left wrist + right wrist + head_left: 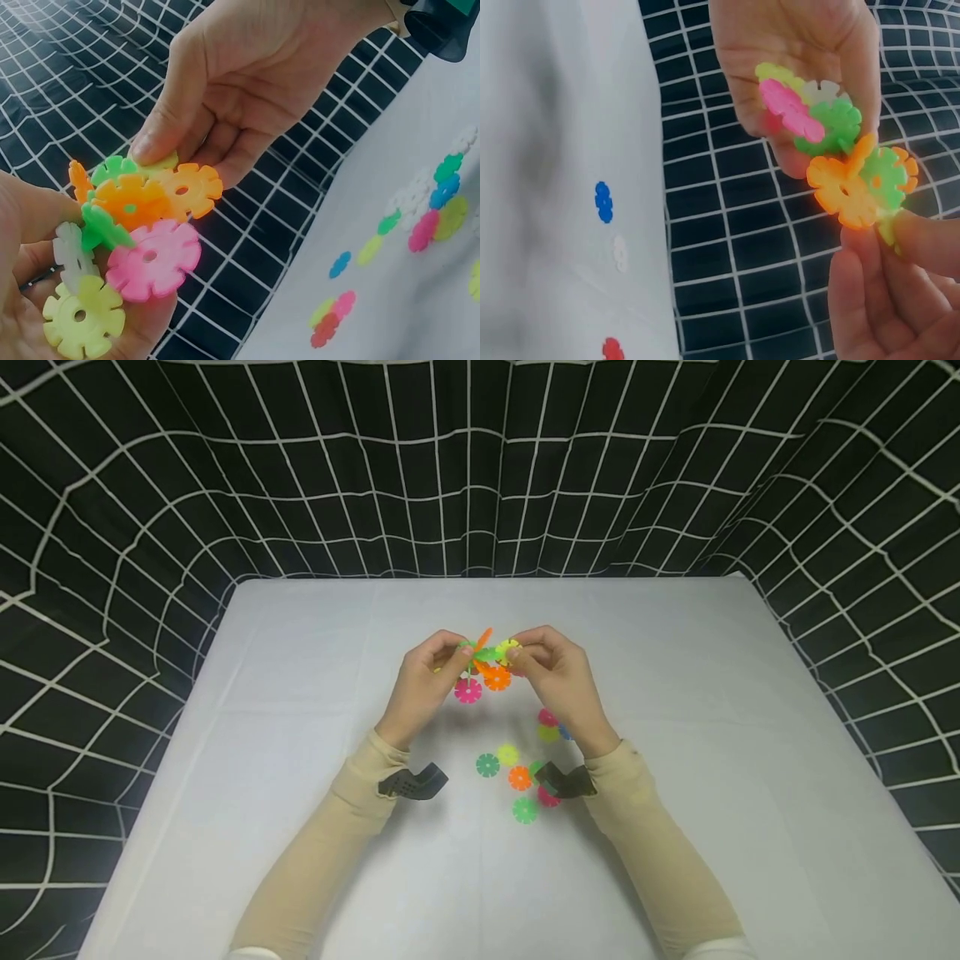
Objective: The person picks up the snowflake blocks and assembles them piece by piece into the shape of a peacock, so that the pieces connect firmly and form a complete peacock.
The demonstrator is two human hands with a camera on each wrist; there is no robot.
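A cluster of notched plastic snowflake discs is held up between both hands above the table. My left hand (426,683) pinches its left side by a green disc (105,225). A pink disc (468,692) hangs below those fingers; a pale yellow disc (82,318) and a whitish disc (73,257) lie against the left palm. Orange discs (497,678) make up the middle. Between thumb and fingers, my right hand (564,681) pinches a yellow disc (507,652) at the cluster's right end. It touches a green disc (886,178); whether their slots interlock I cannot tell.
Loose discs lie on the white table (300,727) nearer the body: dark green (487,766), yellow (508,755), orange (520,778), light green (525,811). Pink (547,717) and blue discs are partly hidden by the right wrist. A black grid-patterned curtain (480,468) surrounds the table.
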